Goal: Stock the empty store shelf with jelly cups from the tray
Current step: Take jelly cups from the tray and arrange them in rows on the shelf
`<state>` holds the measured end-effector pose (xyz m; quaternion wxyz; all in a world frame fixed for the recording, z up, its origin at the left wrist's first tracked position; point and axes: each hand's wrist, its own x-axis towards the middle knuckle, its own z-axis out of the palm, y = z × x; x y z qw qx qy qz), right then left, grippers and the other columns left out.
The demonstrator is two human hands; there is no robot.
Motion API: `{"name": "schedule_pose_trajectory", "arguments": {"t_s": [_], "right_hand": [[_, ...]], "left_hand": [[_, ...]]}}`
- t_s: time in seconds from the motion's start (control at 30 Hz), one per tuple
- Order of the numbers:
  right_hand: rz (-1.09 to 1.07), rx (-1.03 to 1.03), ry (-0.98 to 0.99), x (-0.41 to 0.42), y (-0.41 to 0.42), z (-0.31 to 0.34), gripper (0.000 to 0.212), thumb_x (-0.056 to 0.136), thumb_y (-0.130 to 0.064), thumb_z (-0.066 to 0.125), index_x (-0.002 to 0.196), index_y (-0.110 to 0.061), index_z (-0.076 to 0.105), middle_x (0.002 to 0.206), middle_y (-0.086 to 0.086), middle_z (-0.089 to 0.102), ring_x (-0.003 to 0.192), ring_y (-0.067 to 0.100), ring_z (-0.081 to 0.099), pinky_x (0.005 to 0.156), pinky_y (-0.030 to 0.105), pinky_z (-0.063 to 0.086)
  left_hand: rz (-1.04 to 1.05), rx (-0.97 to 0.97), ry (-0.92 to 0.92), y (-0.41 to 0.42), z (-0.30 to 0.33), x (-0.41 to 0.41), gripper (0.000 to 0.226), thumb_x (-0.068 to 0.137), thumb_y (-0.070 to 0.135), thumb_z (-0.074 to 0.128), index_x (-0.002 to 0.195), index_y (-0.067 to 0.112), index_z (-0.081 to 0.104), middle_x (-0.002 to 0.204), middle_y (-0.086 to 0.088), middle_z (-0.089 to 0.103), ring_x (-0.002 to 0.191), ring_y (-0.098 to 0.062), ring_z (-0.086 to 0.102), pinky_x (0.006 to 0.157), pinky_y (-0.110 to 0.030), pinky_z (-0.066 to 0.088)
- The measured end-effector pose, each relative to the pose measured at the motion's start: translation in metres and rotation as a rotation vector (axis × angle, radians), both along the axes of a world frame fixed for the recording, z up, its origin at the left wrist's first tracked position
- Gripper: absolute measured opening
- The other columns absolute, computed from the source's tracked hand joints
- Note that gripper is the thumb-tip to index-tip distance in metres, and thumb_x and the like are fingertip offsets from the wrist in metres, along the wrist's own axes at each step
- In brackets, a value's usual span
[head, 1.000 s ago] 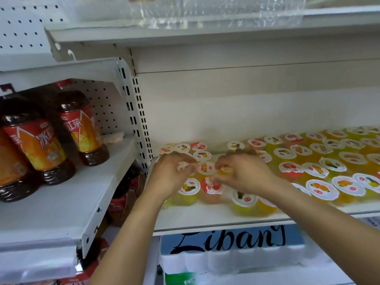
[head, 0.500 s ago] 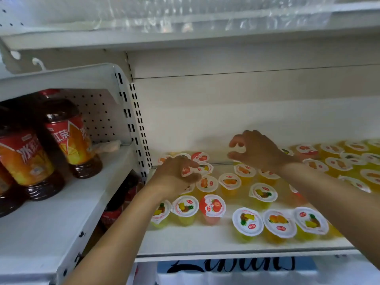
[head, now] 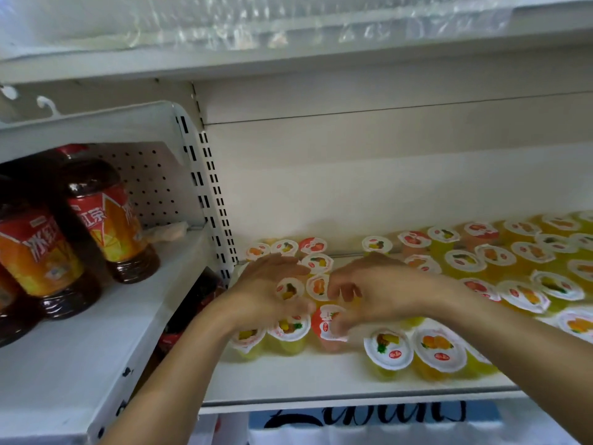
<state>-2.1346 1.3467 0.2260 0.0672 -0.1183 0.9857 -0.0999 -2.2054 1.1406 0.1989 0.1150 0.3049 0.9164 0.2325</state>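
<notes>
Two bare forearms in view, entering from the bottom edge — no sleeves, no cuffs visible on either one. Left grip (head: 266,295) without glove, ring or watch; wrist also bare. Right grip (head: 378,290) the same — no glove, no band, no jewellery to see. Fingers slightly blurred, so nails hard to tell. Nothing of clothing visible anywhere; upper arms outside the picture.
</notes>
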Motion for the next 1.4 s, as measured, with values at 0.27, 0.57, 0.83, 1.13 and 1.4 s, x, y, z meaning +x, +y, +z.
{"name": "schedule_pose_trajectory", "arguments": {"t_s": [0.27,0.57,0.83,1.13,1.4], "right_hand": [[-0.439,0.189,0.192,-0.074,0.077,-0.008,0.055,0.084,-0.057,0.060,0.126,-0.023,0.056,0.126,0.000,0.061,0.111,0.023,0.058,0.095,0.036,0.040],[-0.438,0.012,0.191,-0.109,0.069,-0.025,0.035,0.071,-0.038,0.076,0.098,-0.018,0.072,0.094,-0.002,0.070,0.081,0.017,0.066,0.077,0.029,0.054],[-0.332,-0.231,0.202,-0.125,0.048,-0.041,0.027,0.077,-0.024,0.076,0.102,-0.013,0.073,0.099,0.002,0.071,0.080,0.013,0.063,0.076,0.024,0.050],[-0.273,-0.079,0.124,-0.077,0.066,-0.012,0.038,0.078,-0.055,0.069,0.112,-0.039,0.063,0.113,-0.018,0.057,0.107,0.011,0.056,0.096,0.037,0.042],[-0.411,-0.069,0.057,-0.056,0.080,-0.024,0.046,0.067,-0.060,0.064,0.107,-0.040,0.058,0.114,-0.007,0.062,0.098,0.016,0.057,0.087,0.034,0.047]], "left_hand": [[0.062,-0.165,0.251,0.047,-0.009,-0.045,0.053,0.098,0.057,0.027,0.149,0.040,0.028,0.158,0.011,0.022,0.147,-0.014,0.013,0.119,-0.045,0.004],[0.021,-0.233,0.259,0.055,-0.021,-0.061,0.046,0.100,0.056,0.021,0.143,0.048,0.033,0.155,0.021,0.025,0.148,-0.011,0.003,0.116,-0.052,-0.012],[0.007,-0.145,0.189,0.053,-0.025,-0.069,0.051,0.097,0.063,0.024,0.141,0.043,0.041,0.155,0.017,0.028,0.149,-0.010,0.002,0.117,-0.049,-0.012],[-0.001,-0.045,0.305,0.046,-0.027,-0.053,0.037,0.101,0.049,0.031,0.133,0.045,0.049,0.148,0.021,0.040,0.146,-0.008,0.012,0.119,-0.045,-0.003],[-0.014,-0.065,0.307,0.047,-0.028,-0.039,0.032,0.100,0.043,0.041,0.125,0.039,0.060,0.139,0.019,0.049,0.141,-0.010,0.024,0.118,-0.041,0.005]]}}
